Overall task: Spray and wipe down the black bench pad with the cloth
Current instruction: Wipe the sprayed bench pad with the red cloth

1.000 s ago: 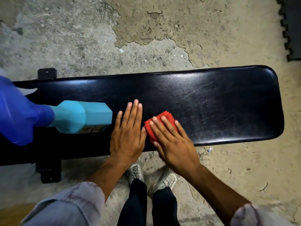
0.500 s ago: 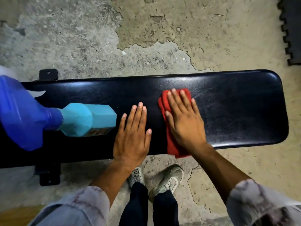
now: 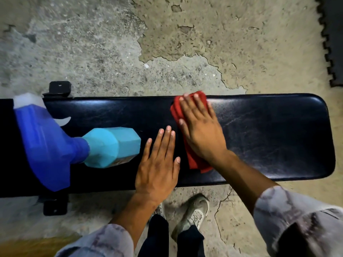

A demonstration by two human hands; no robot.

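Head view: a blue spray bottle is lying on the black bench pad at the left; the left hand is resting flat and open beside it; the right hand, fingers spread, is pressing the red cloth against the pad's far edge.

One black bench pad lies across the cracked concrete floor, carrying one red cloth near its far edge and one spray bottle toward its left end. Two bare hands rest flat on the pad: the left hand at the near edge, the right hand spread over the cloth. Two black frame feet show, one past the far edge, one past the near. Two shoes stand below the near edge. One interlocking floor mat edges the floor's far right corner.
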